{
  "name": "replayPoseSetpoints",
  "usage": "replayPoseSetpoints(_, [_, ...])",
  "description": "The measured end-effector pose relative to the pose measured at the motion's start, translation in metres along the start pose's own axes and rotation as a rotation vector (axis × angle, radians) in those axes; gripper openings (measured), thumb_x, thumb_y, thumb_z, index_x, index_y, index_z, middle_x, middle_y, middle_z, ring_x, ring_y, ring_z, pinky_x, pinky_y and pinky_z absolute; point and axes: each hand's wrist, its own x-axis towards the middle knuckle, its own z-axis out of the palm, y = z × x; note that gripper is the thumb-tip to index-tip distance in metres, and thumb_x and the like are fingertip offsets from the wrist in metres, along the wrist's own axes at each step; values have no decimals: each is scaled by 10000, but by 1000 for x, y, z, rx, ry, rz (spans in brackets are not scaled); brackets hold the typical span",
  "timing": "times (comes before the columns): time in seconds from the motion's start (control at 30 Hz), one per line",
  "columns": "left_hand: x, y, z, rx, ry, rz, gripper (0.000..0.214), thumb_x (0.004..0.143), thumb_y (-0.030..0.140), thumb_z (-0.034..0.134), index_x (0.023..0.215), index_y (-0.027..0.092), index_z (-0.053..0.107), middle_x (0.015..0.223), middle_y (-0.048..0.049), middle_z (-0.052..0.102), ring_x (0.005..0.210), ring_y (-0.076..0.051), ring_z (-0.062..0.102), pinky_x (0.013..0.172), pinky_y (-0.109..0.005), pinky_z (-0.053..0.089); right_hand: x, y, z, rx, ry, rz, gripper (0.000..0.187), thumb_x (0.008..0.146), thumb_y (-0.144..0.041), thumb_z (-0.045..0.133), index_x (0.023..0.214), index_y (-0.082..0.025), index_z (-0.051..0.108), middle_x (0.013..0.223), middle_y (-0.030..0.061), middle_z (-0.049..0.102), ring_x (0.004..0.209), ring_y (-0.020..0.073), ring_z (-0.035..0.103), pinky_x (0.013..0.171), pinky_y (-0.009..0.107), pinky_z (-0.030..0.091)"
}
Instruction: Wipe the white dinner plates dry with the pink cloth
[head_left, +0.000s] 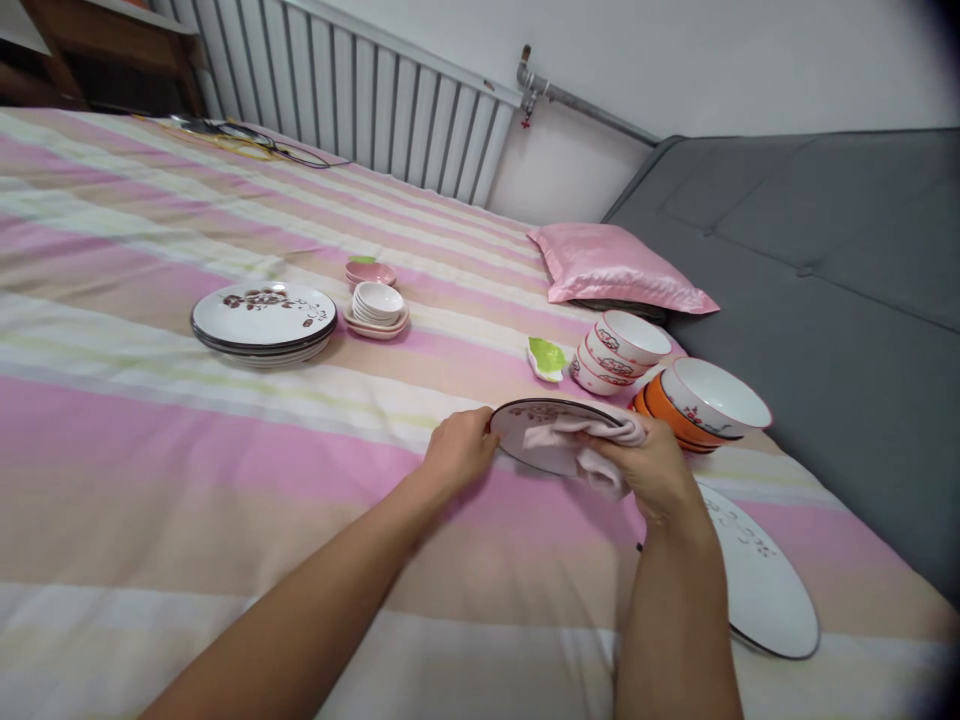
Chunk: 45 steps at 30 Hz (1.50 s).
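My left hand grips the left rim of a white floral plate with a dark edge, held tilted just above the striped bed cover. My right hand is closed on a pale pink cloth that lies pressed against the plate's face. Both forearms reach in from the bottom of the view.
A stack of floral plates and small white dishes on a pink saucer sit at the left. A green leaf dish, tilted stacked bowls, orange bowls, an oval platter, a pink pillow and a grey sofa lie at the right.
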Motion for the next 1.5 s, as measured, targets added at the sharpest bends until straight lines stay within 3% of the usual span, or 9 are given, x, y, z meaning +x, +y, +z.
replayPoseSetpoints(0.13, [2, 0, 2, 40, -6, -17, 207, 877, 224, 440, 820, 178, 634, 764, -63, 688, 702, -219, 623, 567, -282, 380, -1, -1, 0, -4, -5, 13, 294, 579, -230, 774, 859, -170, 712, 818, 45, 709, 652, 165, 631, 548, 241, 497])
replayPoseSetpoints(0.3, [-2, 7, -6, 84, 75, 32, 210, 911, 227, 411, 904, 191, 617, 889, -61, 674, 831, -212, 601, 634, -289, 382, -3, -4, 2, 31, -5, 15, 271, 584, -210, 762, 847, -168, 710, 817, 41, 709, 661, 166, 633, 536, 234, 495])
replayPoseSetpoints(0.6, [-9, 10, -7, 225, 455, 406, 191, 934, 178, 401, 926, 193, 591, 758, 1, 594, 784, -159, 503, 612, -262, 370, -5, -9, 6, -19, -88, -28, 270, 619, -211, 736, 886, -169, 716, 852, 56, 716, 785, 219, 662, 657, 291, 540])
replayPoseSetpoints(0.77, [-14, 17, -10, 288, 532, 501, 205, 918, 120, 399, 933, 175, 596, 729, -5, 570, 740, -169, 474, 593, -280, 366, -7, -19, 10, -62, -124, -61, 272, 646, -246, 728, 913, -196, 720, 952, 51, 709, 830, 222, 663, 702, 297, 543])
replayPoseSetpoints(0.93, [-14, 19, -14, 130, 453, 439, 168, 909, 203, 453, 964, 193, 611, 798, -17, 613, 803, -173, 521, 661, -269, 411, -6, -18, 10, -94, -146, -71, 281, 666, -248, 713, 941, -189, 712, 983, 62, 702, 850, 231, 660, 711, 316, 545])
replayPoseSetpoints(1.07, [-8, 13, -11, -103, 306, 199, 190, 861, 253, 531, 1033, 193, 585, 966, -33, 644, 915, -176, 566, 751, -271, 430, -2, -7, 5, -65, -110, -49, 303, 643, -228, 729, 941, -178, 707, 933, 61, 710, 833, 230, 659, 677, 309, 543])
replayPoseSetpoints(1.2, [-1, 1, -3, -105, 85, 4, 151, 845, 257, 500, 897, 194, 626, 883, -40, 670, 799, -195, 601, 643, -272, 412, 1, 4, 1, -13, -11, 1, 327, 595, -264, 775, 898, -164, 703, 914, 67, 708, 765, 215, 658, 605, 294, 534])
replayPoseSetpoints(1.3, [2, -2, 0, -95, 40, -9, 181, 850, 218, 452, 813, 195, 628, 764, -33, 671, 690, -181, 599, 579, -255, 380, 2, 9, 0, 45, 48, 16, 341, 590, -296, 784, 889, -158, 695, 901, 68, 705, 720, 193, 651, 583, 286, 526])
replayPoseSetpoints(1.5, [1, 1, -5, -45, 51, 10, 256, 873, 207, 413, 733, 188, 626, 736, -44, 663, 697, -186, 600, 600, -257, 373, 3, 7, 3, 23, 56, 17, 363, 584, -297, 781, 903, -148, 690, 860, 67, 707, 696, 202, 649, 570, 300, 528])
